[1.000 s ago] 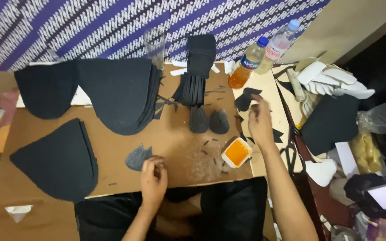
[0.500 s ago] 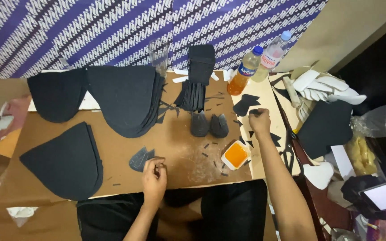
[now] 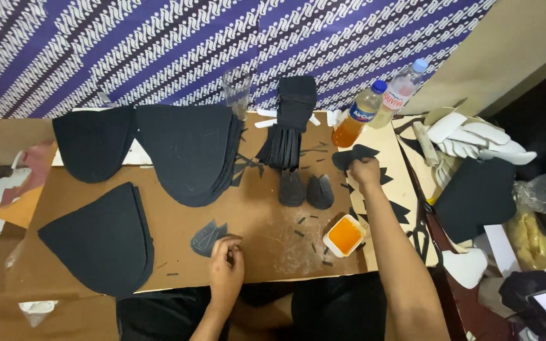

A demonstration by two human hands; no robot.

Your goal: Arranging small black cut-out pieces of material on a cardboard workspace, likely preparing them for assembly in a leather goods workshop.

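My left hand [image 3: 225,268] rests at the near edge of the brown cardboard work surface [image 3: 159,218]. Its fingers are curled together on the edge of a small dark grey cut piece [image 3: 206,238]. My right hand [image 3: 364,172] reaches out to the far right. Its fingers are closed on a small black cut piece [image 3: 354,155] from a loose scatter there. Two small black curved pieces [image 3: 304,189] lie between the hands. An orange-filled square tub [image 3: 344,235] sits by my right forearm.
Big black curved panels lie in stacks at the left [image 3: 105,243], back left [image 3: 93,148] and centre [image 3: 194,155]. A bundle of black strips [image 3: 289,132], a clear cup [image 3: 237,91] and two bottles [image 3: 383,104] stand at the back. Scissors [image 3: 421,224] and white pieces [image 3: 475,139] lie right.
My right hand's fingers, spread a second ago, have closed on the black piece. My left hand stays by the grey piece. The view has shifted slightly.
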